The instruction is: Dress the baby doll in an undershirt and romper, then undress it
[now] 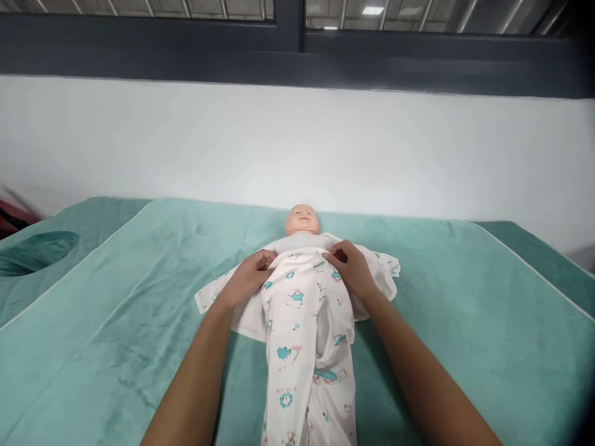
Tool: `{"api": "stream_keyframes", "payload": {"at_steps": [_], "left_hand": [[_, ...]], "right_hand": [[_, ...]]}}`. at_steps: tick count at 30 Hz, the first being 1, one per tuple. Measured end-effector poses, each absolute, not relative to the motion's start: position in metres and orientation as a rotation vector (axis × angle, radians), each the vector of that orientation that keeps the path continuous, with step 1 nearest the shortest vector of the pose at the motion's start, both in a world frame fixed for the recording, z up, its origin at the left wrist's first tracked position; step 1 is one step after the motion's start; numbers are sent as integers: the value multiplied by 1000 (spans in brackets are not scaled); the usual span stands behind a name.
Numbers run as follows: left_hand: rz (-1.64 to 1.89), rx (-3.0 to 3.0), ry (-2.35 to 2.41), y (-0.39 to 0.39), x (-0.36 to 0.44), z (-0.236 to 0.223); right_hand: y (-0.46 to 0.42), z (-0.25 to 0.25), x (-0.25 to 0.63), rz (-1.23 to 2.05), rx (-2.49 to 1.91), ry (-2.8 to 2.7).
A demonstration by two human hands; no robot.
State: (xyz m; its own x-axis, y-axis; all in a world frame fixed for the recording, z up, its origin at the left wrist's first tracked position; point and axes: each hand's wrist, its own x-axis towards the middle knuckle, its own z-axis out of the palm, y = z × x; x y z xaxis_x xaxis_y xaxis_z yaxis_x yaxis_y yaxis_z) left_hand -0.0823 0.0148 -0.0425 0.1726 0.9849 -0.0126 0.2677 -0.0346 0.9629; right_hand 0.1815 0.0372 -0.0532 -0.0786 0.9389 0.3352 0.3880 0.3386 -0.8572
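Note:
A baby doll (302,220) lies on its back, head toward the wall. White baby trousers (290,316) with teal and pink prints cover its lower body, their waistband up at the doll's chest. Beneath the doll a white printed baby top (248,316) is spread, its sleeves out to both sides. My left hand (253,272) pinches the waistband at its left edge. At the right edge my right hand (346,263) has the waistband between thumb and fingers. The doll's arms and legs are hidden by cloth.
A teal cover (134,297) lies under everything, with a hole (37,251) at the far left. A white wall (297,142) stands behind, below a dark window frame (288,56). Something red (13,220) shows at the left edge.

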Motion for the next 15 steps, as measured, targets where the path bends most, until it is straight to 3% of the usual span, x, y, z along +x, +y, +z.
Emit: {"api": "stream_keyframes", "payload": {"at_steps": [11, 15], "left_hand": [[434, 1606, 950, 7, -112, -36], [540, 1682, 1041, 1, -107, -34]], "right_hand": [[35, -39, 231, 1656, -1011, -1851], [33, -41, 239, 1807, -898, -1884]]}}
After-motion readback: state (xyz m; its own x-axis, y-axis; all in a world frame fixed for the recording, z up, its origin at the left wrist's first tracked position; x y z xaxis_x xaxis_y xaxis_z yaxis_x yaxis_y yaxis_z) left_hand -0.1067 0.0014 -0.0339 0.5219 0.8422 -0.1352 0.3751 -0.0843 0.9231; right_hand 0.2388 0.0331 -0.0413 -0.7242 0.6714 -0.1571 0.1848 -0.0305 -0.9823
